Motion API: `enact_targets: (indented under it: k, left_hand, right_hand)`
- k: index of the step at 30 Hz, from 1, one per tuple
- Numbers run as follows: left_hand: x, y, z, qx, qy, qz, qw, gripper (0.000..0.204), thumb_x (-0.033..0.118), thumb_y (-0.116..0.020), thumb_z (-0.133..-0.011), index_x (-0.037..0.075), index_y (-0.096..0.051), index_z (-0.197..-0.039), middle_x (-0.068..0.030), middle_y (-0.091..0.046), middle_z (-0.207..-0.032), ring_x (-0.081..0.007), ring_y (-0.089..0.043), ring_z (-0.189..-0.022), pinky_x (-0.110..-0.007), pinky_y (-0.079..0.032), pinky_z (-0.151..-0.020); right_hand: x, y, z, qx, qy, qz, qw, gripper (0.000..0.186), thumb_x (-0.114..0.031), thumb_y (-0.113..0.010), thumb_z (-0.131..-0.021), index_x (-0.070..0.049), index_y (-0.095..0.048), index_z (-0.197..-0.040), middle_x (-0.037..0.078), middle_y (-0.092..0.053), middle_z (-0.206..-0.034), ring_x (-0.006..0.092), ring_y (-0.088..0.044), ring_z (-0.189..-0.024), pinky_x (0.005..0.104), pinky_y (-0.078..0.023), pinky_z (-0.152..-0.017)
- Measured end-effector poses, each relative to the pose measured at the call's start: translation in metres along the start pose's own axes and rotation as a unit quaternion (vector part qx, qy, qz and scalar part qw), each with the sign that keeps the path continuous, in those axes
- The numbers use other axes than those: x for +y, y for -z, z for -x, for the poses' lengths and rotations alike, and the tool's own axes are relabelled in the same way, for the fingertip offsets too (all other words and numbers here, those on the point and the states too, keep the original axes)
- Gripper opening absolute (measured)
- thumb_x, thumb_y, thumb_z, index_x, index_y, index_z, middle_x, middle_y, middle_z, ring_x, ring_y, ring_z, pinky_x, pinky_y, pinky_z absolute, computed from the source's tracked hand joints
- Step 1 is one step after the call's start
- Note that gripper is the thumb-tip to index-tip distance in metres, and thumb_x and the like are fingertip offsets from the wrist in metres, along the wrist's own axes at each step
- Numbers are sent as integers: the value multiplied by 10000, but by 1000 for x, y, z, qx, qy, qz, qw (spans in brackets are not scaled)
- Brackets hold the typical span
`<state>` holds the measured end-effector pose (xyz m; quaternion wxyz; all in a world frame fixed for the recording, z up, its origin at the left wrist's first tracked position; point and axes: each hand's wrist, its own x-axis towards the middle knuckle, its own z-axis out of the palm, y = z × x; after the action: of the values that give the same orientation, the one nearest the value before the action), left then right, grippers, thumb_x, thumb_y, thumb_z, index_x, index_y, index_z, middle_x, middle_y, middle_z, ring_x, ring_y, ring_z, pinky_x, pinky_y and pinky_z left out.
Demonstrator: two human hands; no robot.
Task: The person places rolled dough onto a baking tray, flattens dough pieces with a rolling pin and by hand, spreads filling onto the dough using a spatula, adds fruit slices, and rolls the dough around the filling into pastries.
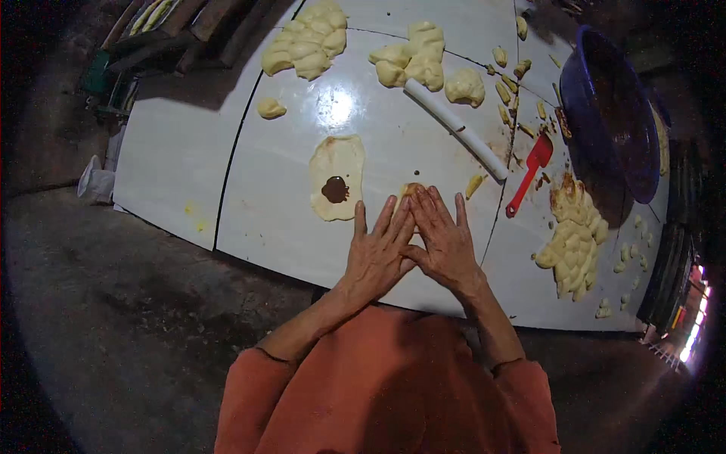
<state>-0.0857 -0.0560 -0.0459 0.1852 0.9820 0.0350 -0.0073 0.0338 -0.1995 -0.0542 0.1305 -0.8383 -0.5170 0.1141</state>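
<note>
Dough sheet (339, 160), oval, dark brown filling (333, 189) on its lower half, flat on the table (272, 216); left hand (374, 252), grip unclenched, fingers flat; small brown-stained dough piece (409, 187) under both hands' fingertips; right hand (448, 246), likewise unclenched. Light, even pressure would probably serve best. Most of the piece is hidden beneath the fingers, its underside unseen.
</note>
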Motion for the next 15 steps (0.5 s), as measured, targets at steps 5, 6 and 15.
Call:
enact_targets:
  k: [5,6,15]
  left_hand:
    - [-20,11,6,-13,-6,-37,999,822,600,-562,-958,58,-414,-1558,-106,-367,-1643,-292,-283,-1543,-741,-102,-1190]
    - [-23,15,6,-23,-16,-37,999,820,596,-553,-968,52,-398,-1562,-126,-381,-1631,-304,-288,-1539,-740,-98,-1192]
    - [-25,22,-13,8,-84,-30,996,820,565,-548,-979,49,-348,-1585,-154,-361,-1640,-320,-295,-1536,-694,-102,-1221]
  right_hand:
    - [5,3,14,-4,-33,24,999,915,-736,-436,-938,-109,-361,-1600,97,-286,-1689,285,-220,-1573,701,-40,-1225]
    - [6,0,14,3,-28,36,999,907,-730,-447,-939,-107,-372,-1594,99,-288,-1688,294,-224,-1571,702,-39,-1224]
    - [9,16,-5,12,-15,20,1000,760,-533,-565,-981,-66,-411,-1561,142,-344,-1652,306,-271,-1552,646,-85,-1250]
